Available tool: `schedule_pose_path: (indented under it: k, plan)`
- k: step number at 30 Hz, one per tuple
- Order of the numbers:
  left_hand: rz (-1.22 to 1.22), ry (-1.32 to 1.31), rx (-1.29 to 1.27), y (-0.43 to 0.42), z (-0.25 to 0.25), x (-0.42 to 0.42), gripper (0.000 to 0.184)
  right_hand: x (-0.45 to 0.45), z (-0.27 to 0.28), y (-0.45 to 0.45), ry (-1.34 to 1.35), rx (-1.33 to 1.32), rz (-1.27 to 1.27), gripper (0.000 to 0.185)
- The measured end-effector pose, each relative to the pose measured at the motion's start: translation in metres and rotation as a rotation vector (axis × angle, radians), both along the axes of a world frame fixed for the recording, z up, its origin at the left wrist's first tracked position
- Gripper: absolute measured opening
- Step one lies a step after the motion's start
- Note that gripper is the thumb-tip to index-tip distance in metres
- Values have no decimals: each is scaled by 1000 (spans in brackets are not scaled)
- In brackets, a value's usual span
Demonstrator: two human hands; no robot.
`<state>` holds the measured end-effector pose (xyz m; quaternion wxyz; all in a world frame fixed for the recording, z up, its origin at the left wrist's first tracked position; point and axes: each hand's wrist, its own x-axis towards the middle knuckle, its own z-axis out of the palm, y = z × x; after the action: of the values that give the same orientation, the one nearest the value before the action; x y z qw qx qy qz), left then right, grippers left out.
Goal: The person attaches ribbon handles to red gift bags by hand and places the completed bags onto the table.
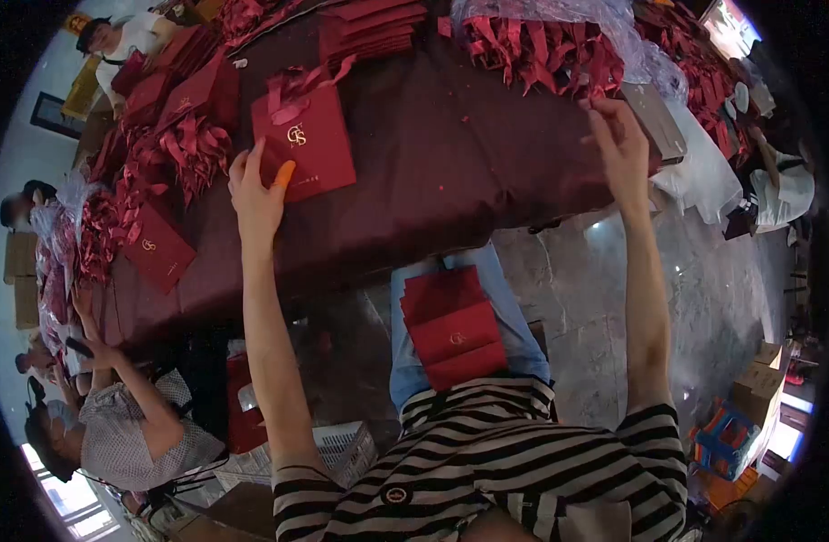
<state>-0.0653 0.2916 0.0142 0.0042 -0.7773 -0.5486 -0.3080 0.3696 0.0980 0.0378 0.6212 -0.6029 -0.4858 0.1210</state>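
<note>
My left hand (pixel 259 191) grips the lower left edge of a red paper gift bag (pixel 319 149) lying on the table, its thumb in an orange finger cover (pixel 285 173) on the front. The bag bears a gold logo, and a red ribbon (pixel 297 86) lies loose at its top. On the right, my right hand (pixel 620 140) has its fingertips pinched at the hanging end of a ribbon from a bunch of red ribbons (pixel 545 54), partly under clear plastic. Across my lap rests a small stack of red bags (pixel 455 330).
A dark red cloth covers the table (pixel 414 181). Stacked red bags (pixel 374 27) stand at the back, with more bags and ribbons at left. A grey box (pixel 654 122) sits near my right hand. A co-worker (pixel 139 434) sits at left; cartons (pixel 758 388) stand right.
</note>
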Motion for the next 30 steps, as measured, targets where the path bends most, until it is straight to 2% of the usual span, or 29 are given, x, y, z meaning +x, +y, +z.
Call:
schedule_pose_path:
  k: [1, 2, 3, 5, 6, 7, 8, 9, 10, 11, 12, 13, 14, 15, 16, 18, 19, 21, 23, 24, 25, 27, 28, 30]
  plan:
    - [2, 92, -63, 0, -8, -3, 62, 2, 8, -17, 90, -27, 7, 20]
    - [28, 33, 1, 0, -16, -3, 56, 5, 16, -33, 179, -58, 14, 22]
    - [59, 62, 38, -1, -16, 0, 54, 0, 29, -50, 266, 20, -28, 23]
    - [73, 123, 111, 0, -14, -1, 46, 30, 33, -82, 258, 269, -30, 19]
    - [80, 97, 192, -15, -5, 8, 43, 37, 46, -103, 376, 380, -2, 18]
    - [86, 66, 276, -35, 9, 22, 41, 60, 45, -128, 409, 448, -82, 20]
    - [-52, 16, 381, -56, 23, 30, 34, 78, 44, -155, 233, 399, -141, 21]
    - [-172, -105, 277, -84, 27, 37, 32, 84, 45, -179, 55, 355, -194, 22]
    - [-287, -227, 176, -113, 30, 44, 30, -37, 91, -127, 263, 373, -792, 22]
    - [-390, -286, 12, -143, 20, 49, 29, -24, 79, -149, 251, 362, -804, 22]
    - [-488, -344, -147, -172, 3, 54, 27, 1, 53, -181, 462, 440, -369, 22]
    - [-572, -266, -247, -196, -11, 64, 29, 14, 30, -202, 658, 499, 78, 21]
    - [-624, -208, -338, -215, -39, 68, 30, -1, 17, -197, 549, 336, 143, 20]
    - [-602, -145, -378, -231, -56, 77, 32, -29, 2, -189, 477, 174, -68, 20]
    - [-580, -80, -416, -246, -68, 85, 34, -60, -10, -176, 526, 66, -155, 19]
    - [-552, -28, -415, -268, -87, 91, 37, -100, -39, -176, 535, -296, -23, 18]
    - [-529, -106, -459, -276, -91, 94, 36, -118, -48, -172, 639, -395, 89, 14]
    - [-487, -91, -431, -288, -90, 94, 36, -150, -73, -169, 639, -566, 233, 14]
    - [-440, -72, -406, -293, -89, 92, 36, -171, -89, -170, 482, -693, 267, 14]
    - [-441, -92, -450, -295, -87, 90, 34, -185, -108, -173, 342, -541, 186, 13]
    - [-440, -113, -492, -296, -85, 89, 32, -188, -114, -174, 343, -549, 186, 13]
    - [-443, -130, -603, -289, -87, 86, 31, -192, -118, -174, -66, -597, 132, 13]
    - [-450, -144, -709, -285, -87, 85, 29, -194, -113, -174, -93, -629, 134, 13]
    - [-444, -202, -701, -279, -88, 84, 31, -198, -108, -171, -152, -613, 149, 13]
